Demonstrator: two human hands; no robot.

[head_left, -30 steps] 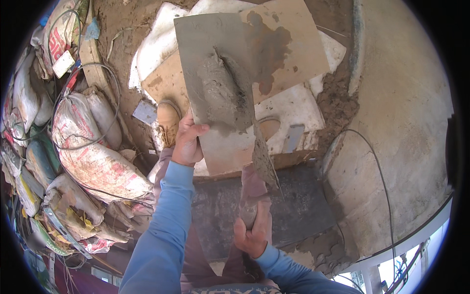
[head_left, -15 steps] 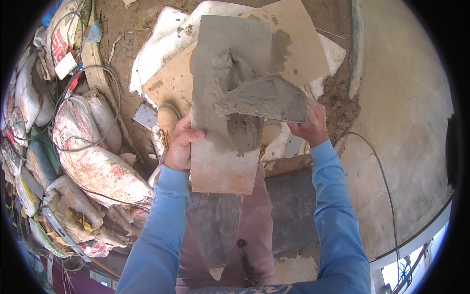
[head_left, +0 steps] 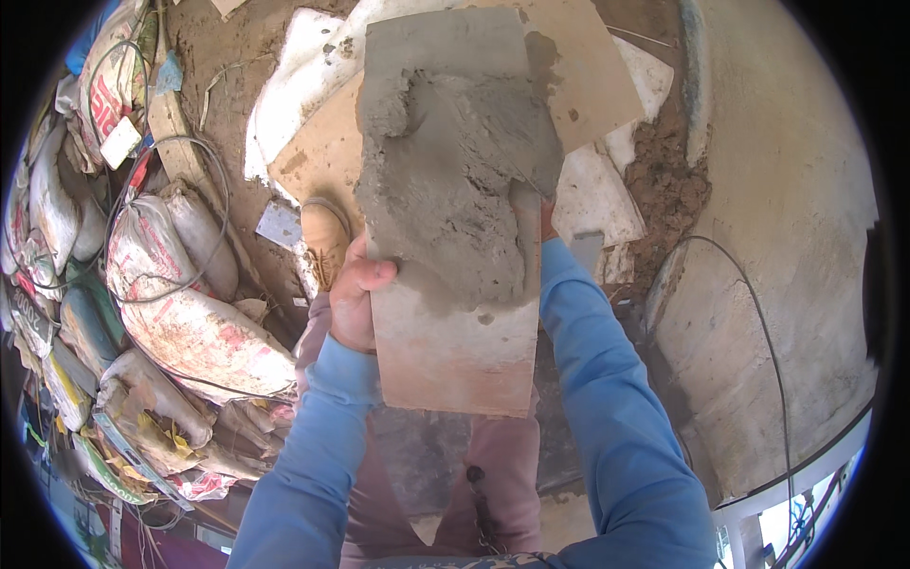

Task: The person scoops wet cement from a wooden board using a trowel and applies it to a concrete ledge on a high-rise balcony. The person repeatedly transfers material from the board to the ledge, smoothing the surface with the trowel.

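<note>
A long rectangular tile [head_left: 455, 356] tilts in front of me, its upper and middle face coated with thick wet grey mortar [head_left: 441, 180]. My left hand [head_left: 358, 294] grips its left edge, thumb lying over the front. At the right edge, the mortar-smeared blade of a trowel [head_left: 538, 156] lies against the coating and blends into it. Only a sliver of my right hand [head_left: 548, 220] shows beside the tile. Its fingers and the trowel's handle are mostly hidden.
Stuffed sacks [head_left: 194, 294] and a looping cable [head_left: 227, 180] crowd the left. Below the tile lie brown boards [head_left: 592, 85] and white sheets [head_left: 599, 194] on muddy ground. My boot [head_left: 324, 237] stands there. A smooth concrete surface [head_left: 777, 209] spans the right.
The trowel has swung from lying across the middle to the tile's right edge, and my right hand has moved left, partly out of sight. Mortar now covers more of the tile, which sits slightly lower.
</note>
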